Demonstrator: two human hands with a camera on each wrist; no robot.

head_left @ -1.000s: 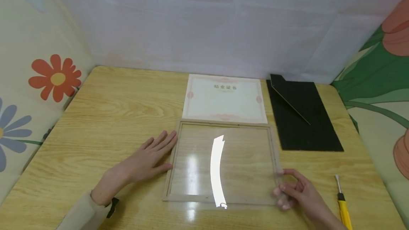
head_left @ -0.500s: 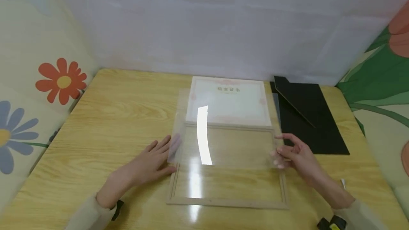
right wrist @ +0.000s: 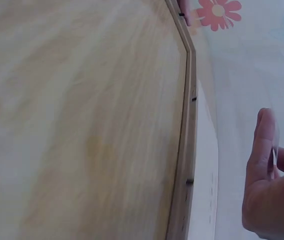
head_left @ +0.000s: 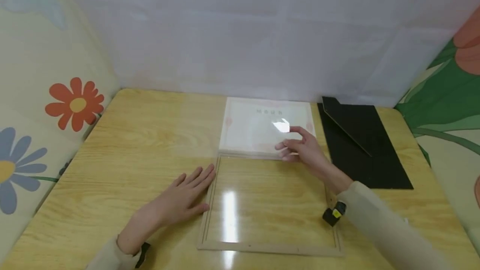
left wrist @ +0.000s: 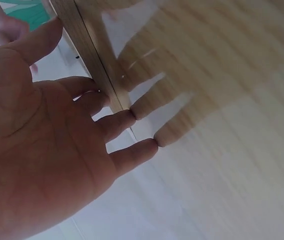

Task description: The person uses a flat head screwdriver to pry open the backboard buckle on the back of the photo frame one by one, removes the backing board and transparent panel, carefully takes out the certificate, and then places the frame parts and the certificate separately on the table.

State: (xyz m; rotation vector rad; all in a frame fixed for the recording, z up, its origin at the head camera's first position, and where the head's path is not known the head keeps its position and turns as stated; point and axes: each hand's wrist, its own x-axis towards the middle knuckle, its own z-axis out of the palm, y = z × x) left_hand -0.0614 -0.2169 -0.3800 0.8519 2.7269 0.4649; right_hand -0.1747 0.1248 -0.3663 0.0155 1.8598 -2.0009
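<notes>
A thin wooden picture frame lies flat on the table, with bare wood grain showing inside it. My left hand rests at its left side, fingers spread and touching the rail; the left wrist view shows those fingertips by the frame edge. My right hand pinches the right edge of a clear sheet, which catches a bright glare above the paper certificate. The sheet's outline is faint, so its left end is hard to make out. In the right wrist view, my right hand is raised above the frame.
A black backing board with a fold-out stand lies at the right. A small tip of the screwdriver shows beside the right sleeve. A white cloth hangs behind the table, and flower-printed walls stand at both sides.
My right hand has lifted the clear sheet off the frame and carried it away and leftward, over the certificate. The left hand stays at the frame's left side. The right arm now mostly covers the screwdriver.
</notes>
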